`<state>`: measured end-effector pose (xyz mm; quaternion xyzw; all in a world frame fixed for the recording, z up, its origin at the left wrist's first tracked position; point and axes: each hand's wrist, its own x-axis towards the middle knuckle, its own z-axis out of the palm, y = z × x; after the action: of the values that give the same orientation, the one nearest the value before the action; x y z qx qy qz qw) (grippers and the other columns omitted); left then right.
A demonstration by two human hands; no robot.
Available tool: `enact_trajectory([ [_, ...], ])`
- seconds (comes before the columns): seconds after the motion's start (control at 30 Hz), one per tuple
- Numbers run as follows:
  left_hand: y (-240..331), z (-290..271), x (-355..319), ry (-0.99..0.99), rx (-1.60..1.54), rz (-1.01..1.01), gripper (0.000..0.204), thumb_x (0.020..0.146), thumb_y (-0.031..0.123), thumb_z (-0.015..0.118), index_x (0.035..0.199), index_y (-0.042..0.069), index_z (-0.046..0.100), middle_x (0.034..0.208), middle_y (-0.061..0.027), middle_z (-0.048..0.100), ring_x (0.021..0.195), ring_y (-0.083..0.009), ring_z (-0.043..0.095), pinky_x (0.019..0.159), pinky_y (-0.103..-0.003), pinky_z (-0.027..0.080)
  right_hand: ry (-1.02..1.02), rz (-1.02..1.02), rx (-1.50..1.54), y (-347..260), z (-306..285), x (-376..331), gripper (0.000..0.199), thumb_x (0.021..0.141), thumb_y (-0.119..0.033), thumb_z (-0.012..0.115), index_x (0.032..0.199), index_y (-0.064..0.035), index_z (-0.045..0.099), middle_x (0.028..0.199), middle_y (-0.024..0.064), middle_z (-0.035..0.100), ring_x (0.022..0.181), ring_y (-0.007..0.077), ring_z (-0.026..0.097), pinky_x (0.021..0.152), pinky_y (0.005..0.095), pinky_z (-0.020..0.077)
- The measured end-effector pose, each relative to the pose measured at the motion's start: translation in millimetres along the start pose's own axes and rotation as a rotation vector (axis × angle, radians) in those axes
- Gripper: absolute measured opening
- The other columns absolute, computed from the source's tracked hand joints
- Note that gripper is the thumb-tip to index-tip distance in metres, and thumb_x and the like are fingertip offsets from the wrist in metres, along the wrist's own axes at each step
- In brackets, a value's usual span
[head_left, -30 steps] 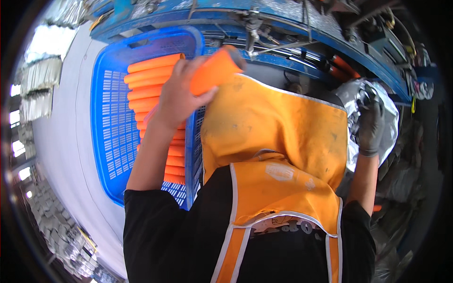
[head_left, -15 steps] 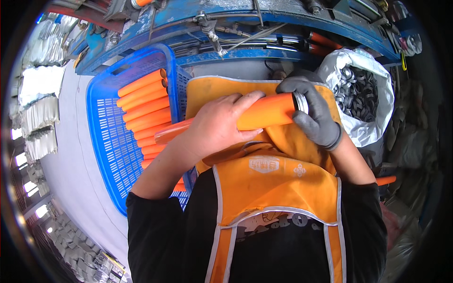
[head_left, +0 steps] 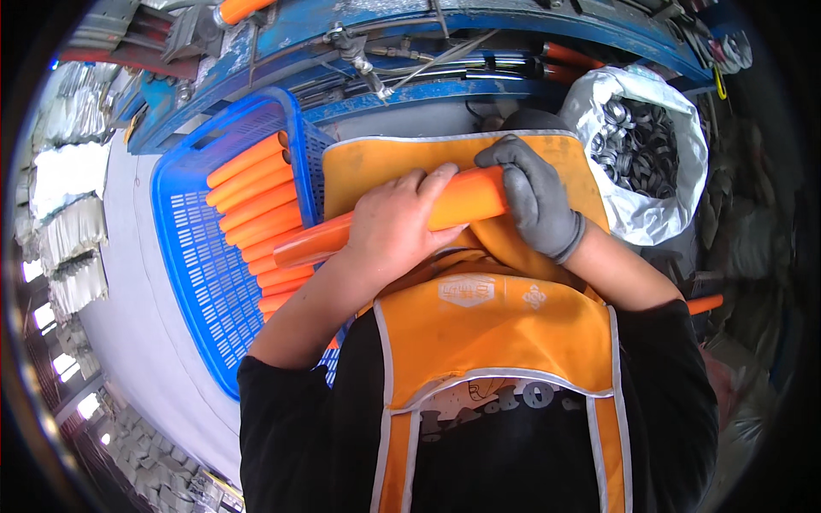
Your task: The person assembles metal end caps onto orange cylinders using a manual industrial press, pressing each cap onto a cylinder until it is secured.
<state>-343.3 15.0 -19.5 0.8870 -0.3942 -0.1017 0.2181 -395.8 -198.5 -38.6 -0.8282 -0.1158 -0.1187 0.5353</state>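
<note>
An orange tube [head_left: 472, 201] is clasped midway by the bare left hand [head_left: 393, 221], apparently for steadiness, its three-o'clock end gripped by the curled, gloved right hand [head_left: 534, 201].

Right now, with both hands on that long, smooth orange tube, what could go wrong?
The smooth orange tube might slip from the bare left hand. The grey-gloved right hand covers its end, so damage there could go unnoticed. The open white sack of loose grey rings could spill if bumped.
</note>
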Motion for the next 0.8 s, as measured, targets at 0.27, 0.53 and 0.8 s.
enact_trajectory([
  [0.27,0.9,8.0,0.8,0.098,0.022,-0.014,0.066,0.07,0.03,0.084,0.127,0.012,0.056,0.101,-0.0115,0.068,0.089,-0.0325,0.067,0.075,-0.042,0.055,0.072,0.12,-0.021,-6.4,4.5,0.5,0.015,0.098,-0.014,0.051,0.101,-0.0024,0.059,0.091,0.0158,0.059,0.081,0.0316,0.061,0.074,0.0366,0.0496],
  [0.53,5.7,-10.7,-0.2,0.133,0.121,0.049,0.065,0.072,0.034,0.082,0.127,0.011,0.056,0.102,-0.0119,0.067,0.093,-0.0318,0.066,0.079,-0.042,0.053,0.112,0.296,0.339,-4.5,-13.7,2.0,0.018,0.098,-0.016,0.056,0.107,-0.0002,0.06,0.091,0.0047,0.06,0.083,0.0066,0.052,0.075,0.0255,0.0473],
  [0.8,-9.8,-1.0,-1.8,0.105,0.04,-0.06,0.051,0.07,0.024,0.081,0.114,0.009,0.061,0.102,-0.0117,0.068,0.092,-0.032,0.067,0.077,-0.041,0.054,0.172,0.069,0.067,-8.8,-19.4,0.5,0.018,0.098,-0.014,0.051,0.111,-0.0024,0.056,0.091,0.0163,0.06,0.085,0.0293,0.063,0.077,0.035,0.0495],
])
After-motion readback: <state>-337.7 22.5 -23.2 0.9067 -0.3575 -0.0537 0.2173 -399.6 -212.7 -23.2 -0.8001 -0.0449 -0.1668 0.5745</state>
